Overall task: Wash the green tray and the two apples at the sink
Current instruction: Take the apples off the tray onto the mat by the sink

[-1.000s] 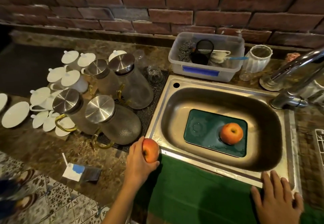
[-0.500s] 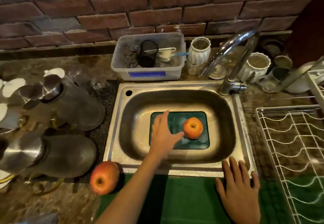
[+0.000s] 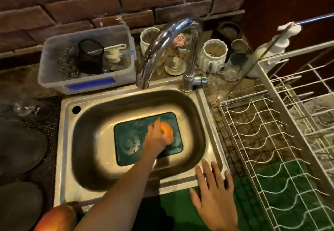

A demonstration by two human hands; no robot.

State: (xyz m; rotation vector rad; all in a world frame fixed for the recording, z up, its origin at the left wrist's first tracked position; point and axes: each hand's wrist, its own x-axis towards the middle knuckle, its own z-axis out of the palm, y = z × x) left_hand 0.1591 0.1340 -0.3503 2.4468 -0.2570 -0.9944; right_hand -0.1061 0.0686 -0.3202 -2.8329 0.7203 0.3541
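Observation:
A dark green tray (image 3: 130, 131) lies flat on the bottom of the steel sink (image 3: 61, 158). On its right half sits a red-orange apple (image 3: 167, 128). My left hand (image 3: 155, 138) reaches down into the basin, thumb and fingers wrapped around that apple's left and lower side. The image is blurred there. A second apple (image 3: 57, 218) rests on the counter at the sink's front left corner, partly cut off by the frame edge. My right hand (image 3: 215, 194) lies flat, fingers spread, on the sink's front right rim and holds nothing.
The curved chrome faucet (image 3: 162, 42) arches over the sink's back edge; no water is running. A clear plastic tub (image 3: 86, 82) of scrubbers stands behind the sink at the left. Right of the sink is a white wire drying rack (image 3: 271, 158). Dark glass jugs (image 3: 18, 149) crowd the left counter.
My left hand set one apple down by the sink's front left corner, then reached into the basin and closed on the apple on the tray. The view swung right.

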